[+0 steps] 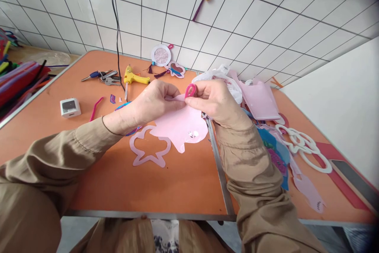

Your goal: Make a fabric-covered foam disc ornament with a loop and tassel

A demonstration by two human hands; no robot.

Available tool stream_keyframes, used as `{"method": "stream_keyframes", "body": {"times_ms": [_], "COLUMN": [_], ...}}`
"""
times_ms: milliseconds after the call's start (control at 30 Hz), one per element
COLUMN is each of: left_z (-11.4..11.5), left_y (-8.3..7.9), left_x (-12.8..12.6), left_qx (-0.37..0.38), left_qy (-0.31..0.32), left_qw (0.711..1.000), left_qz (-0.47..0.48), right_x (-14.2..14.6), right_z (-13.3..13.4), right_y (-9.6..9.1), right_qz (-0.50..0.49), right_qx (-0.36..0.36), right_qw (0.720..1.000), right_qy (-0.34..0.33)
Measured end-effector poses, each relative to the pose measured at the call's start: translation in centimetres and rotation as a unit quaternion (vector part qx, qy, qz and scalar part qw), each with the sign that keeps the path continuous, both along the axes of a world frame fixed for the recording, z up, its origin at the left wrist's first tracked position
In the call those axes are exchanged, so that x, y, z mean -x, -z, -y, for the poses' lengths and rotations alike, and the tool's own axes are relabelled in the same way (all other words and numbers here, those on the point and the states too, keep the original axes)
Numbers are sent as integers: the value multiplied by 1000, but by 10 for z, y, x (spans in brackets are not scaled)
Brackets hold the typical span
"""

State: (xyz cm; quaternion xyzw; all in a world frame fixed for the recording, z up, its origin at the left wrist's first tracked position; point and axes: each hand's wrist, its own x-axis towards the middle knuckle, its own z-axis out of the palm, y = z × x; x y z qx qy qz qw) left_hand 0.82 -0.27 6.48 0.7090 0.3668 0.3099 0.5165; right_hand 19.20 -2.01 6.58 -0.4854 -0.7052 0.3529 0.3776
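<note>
Both my hands meet over the middle of the orange table. My right hand pinches a small pink loop of pipe cleaner against the top edge of a pale pink foam cut-out. My left hand is closed, its fingertips gripping the same top edge of the cut-out right beside the loop. The pink cut-out hangs down from my fingers onto the table and bears a small printed eye mark. A pale pink foam outline scrap lies under my left wrist.
A yellow glue gun, keys, a white box and a loose pink pipe cleaner lie at the back left. Pipe cleaner bundles lie far left. Pink sheets, white rings and scraps crowd the right.
</note>
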Motion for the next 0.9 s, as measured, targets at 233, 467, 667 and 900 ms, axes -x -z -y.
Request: {"method": "stream_keyframes", "body": {"times_ms": [233,467,667,900], "left_z": [-6,-5,-6,-12], "left_y": [4,2,5,15], "left_x": [1,3,1,1], "left_qx": [25,47,56,87], "left_qy": [-19,-13,-17,16], "left_qw": [1000,999,998,994], "left_qz": [6,18,14,61], "right_x": [0,-5,1,1], "right_z": [-3,-1,-3,-6], "right_y": [4,-3,2,10], "right_qz": [-32,-51,-57,-46], "right_qx": [15,34,3,3], "right_qw": [999,998,998,999], "right_qy": [18,-11,-4,-11]}}
